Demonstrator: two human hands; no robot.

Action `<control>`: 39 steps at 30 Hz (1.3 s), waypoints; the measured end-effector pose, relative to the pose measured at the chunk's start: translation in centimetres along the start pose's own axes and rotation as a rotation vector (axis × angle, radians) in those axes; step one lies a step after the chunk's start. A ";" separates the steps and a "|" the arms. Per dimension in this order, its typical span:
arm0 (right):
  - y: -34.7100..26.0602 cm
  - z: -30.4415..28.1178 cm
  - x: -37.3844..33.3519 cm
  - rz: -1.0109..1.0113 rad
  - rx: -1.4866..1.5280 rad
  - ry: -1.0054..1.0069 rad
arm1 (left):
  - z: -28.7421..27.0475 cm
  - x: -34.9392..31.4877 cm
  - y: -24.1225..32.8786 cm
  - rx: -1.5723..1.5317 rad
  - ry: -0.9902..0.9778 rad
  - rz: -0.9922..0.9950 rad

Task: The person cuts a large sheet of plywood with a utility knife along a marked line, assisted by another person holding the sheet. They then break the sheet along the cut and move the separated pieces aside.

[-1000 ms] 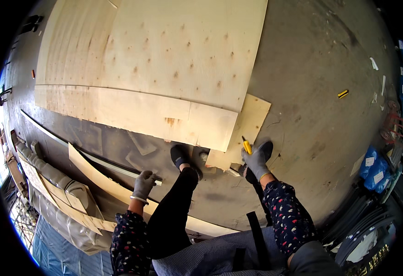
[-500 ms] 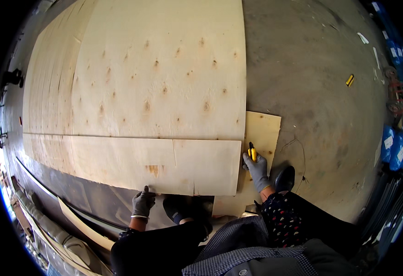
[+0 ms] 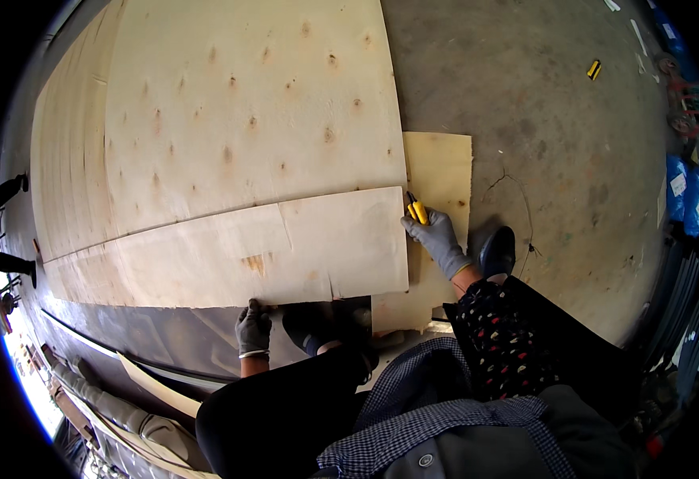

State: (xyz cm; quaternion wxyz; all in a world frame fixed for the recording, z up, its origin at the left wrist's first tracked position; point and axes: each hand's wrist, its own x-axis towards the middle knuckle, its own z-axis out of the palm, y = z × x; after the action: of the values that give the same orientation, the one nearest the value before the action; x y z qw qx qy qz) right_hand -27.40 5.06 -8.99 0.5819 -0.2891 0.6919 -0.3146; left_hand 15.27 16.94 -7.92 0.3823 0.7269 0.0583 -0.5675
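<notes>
The strip (image 3: 182, 251) lies along the near edge of the sheet (image 3: 238, 104), and the gloved left hand (image 3: 253, 330) is at the strip's near edge, thumb against it, though I cannot tell whether the fingers clamp the wood. At the strip's right edge, the gloved right hand (image 3: 437, 236) is closed around a yellow tool (image 3: 420, 212), over a board (image 3: 441, 172) that juts out rightward from the strip. Well beyond the strip's right end, a yellow-and-black cutter (image 3: 594, 70) lies on the floor (image 3: 517, 88).
</notes>
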 end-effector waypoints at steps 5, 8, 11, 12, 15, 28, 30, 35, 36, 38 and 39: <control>0.5 0.5 0.4 -0.093 -0.110 0.100 | 0.3 -0.7 0.7 0.052 -0.049 0.006; 0.6 1.0 0.5 -0.057 -0.029 0.157 | 1.5 -1.3 1.1 0.067 -0.017 0.037; -0.2 1.3 0.5 -0.078 -0.042 0.180 | 1.2 -1.3 1.3 0.127 -0.011 0.035; -0.3 1.3 0.3 -0.090 -0.050 0.186 | 1.1 -1.2 1.3 0.136 -0.017 0.029; -0.4 1.3 0.2 -0.117 -0.042 0.200 | 1.1 -1.2 1.5 0.162 -0.030 0.020; 0.4 1.9 0.4 -0.129 0.123 0.244 | 0.5 -0.7 1.4 0.132 -0.079 -0.026; 0.3 1.8 0.5 -0.105 0.137 0.236 | 0.5 -0.6 1.6 0.122 -0.071 -0.036; 0.1 1.3 0.3 -0.031 0.139 0.237 | 0.8 -0.6 1.7 0.073 -0.148 -0.080; 0.0 1.5 0.2 -0.037 0.151 0.233 | 0.8 -0.7 1.8 0.068 -0.156 -0.085; -0.2 1.8 0.2 -0.049 0.177 0.225 | 0.3 -0.6 1.9 0.105 -0.131 -0.073; 0.0 1.8 0.2 -0.067 0.181 0.232 | 0.5 -0.6 2.0 0.125 -0.123 -0.070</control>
State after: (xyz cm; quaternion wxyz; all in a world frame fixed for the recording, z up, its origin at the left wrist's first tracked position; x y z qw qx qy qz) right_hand -25.68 4.74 -9.30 0.5109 -0.2202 0.7133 -0.4263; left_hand 15.67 15.48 -6.44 0.3191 0.7106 0.0248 -0.6266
